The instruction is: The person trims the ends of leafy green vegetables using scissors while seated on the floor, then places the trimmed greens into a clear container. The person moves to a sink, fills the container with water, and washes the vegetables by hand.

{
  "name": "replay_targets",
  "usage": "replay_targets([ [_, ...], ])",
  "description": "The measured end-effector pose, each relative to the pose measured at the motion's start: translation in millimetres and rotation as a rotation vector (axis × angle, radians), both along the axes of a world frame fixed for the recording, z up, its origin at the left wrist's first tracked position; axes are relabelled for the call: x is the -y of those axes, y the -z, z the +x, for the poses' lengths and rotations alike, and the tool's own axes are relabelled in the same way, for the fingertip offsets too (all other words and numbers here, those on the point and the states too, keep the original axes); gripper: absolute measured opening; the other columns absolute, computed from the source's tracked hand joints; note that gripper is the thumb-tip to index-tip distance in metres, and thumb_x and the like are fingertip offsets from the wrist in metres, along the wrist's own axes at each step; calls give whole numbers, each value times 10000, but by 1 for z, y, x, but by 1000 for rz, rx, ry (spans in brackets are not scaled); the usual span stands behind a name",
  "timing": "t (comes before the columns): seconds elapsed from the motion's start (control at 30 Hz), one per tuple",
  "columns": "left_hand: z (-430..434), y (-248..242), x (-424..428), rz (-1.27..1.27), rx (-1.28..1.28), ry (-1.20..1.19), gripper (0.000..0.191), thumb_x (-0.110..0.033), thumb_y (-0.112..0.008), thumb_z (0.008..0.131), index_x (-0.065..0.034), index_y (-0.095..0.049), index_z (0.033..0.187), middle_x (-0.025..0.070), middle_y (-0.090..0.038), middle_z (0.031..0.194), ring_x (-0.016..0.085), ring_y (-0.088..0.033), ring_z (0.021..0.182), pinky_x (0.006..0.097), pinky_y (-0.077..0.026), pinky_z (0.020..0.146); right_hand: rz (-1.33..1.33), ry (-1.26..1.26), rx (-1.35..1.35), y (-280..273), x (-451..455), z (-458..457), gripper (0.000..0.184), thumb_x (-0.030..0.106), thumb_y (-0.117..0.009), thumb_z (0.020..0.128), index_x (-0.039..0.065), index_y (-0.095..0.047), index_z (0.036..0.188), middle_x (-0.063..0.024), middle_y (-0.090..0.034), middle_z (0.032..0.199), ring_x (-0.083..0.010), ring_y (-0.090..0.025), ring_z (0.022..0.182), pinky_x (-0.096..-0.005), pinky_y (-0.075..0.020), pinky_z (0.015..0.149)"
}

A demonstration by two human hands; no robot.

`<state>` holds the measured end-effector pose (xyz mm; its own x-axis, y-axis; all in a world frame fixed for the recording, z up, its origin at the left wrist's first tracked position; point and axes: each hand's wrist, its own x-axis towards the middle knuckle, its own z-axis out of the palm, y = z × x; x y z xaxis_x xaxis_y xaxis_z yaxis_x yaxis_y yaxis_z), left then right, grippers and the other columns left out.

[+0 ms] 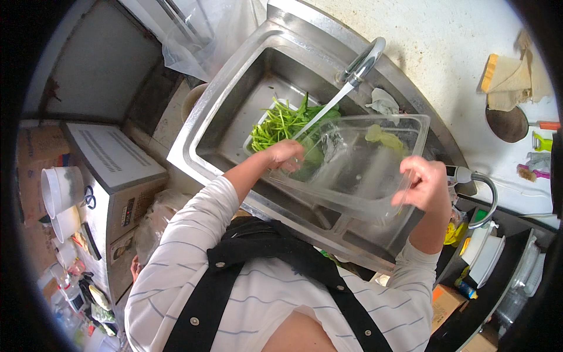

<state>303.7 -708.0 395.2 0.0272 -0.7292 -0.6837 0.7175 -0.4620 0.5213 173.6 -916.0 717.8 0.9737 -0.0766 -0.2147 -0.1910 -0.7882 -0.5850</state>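
A clear plastic tub (360, 176) is tilted over the stainless steel sink (220, 149). My right hand (420, 182) grips its right edge, fingers curled over the rim. At its left end, my left hand (286, 155) has its fingers bent by the tub's edge; whether it grips the rim is hard to tell. Water streams from the chrome faucet (367, 61) toward the tub's left end. Green leafy vegetables with stems (281, 123) lie in a white basket (264, 118) in the basin, partly behind the tub. A pale yellow-green leaf (385, 137) shows at the tub's far side.
A crumpled whitish cloth or bag (383, 102) lies on the sink's back ledge. At right, a pan (506, 123) and cloth (510, 83) hang by the wall. A metal cabinet (114, 154) with plastic containers (61, 189) stands left. Shelves with white trays (486, 255) are at lower right.
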Motion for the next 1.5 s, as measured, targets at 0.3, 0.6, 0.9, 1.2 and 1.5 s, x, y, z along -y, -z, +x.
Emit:
replay_targets([
  [0.3, 31, 11, 14, -244, -133, -450, 233, -4, -643, 772, -113, -451, 700, 140, -597, 1121, 269, -640, 933, 394, -566, 734, -365, -218, -59, -6, -28, -32, 470, 295, -783, 584, 64, -626, 963, -102, -581, 775, -275, -578, 704, -361, -465, 613],
  [0.6, 12, 5, -16, -181, 53, -687, 336, 63, -520, 756, -47, -638, 1050, 45, -657, 1007, 140, -623, 810, 290, -523, 651, -362, 134, 170, 110, -62, -15, 196, 148, -634, 796, 87, -643, 983, -123, -604, 1077, -310, -563, 1025, -392, -465, 867],
  [0.9, -16, -16, -21, -128, 162, -810, 272, 109, -519, 667, -52, -645, 847, -28, -581, 724, 80, -505, 606, 236, -414, 541, -436, 93, -136, 296, -113, 92, 611, 223, -504, 836, 144, -306, 1409, -102, -202, 1500, -362, -109, 1391, -522, -97, 1113],
  [1.2, -1, -29, -47, -36, 290, -929, 286, 133, -528, 615, -111, -394, 556, -37, -473, 604, 74, -411, 544, 235, -347, 483, 685, 177, -110, 280, -154, 53, 490, 327, -358, 964, 56, -358, 1371, -170, -413, 1372, -278, -370, 1299, -350, -320, 1043],
  [1.5, 21, -37, -97, 62, 492, -793, 176, 77, -548, 652, -90, -508, 615, -63, -466, 580, 53, -386, 523, 236, -329, 477, -734, -602, -280, 204, -38, -22, 365, 371, -583, 801, 66, -632, 995, -131, -628, 1032, -283, -574, 1035, -420, -431, 914],
])
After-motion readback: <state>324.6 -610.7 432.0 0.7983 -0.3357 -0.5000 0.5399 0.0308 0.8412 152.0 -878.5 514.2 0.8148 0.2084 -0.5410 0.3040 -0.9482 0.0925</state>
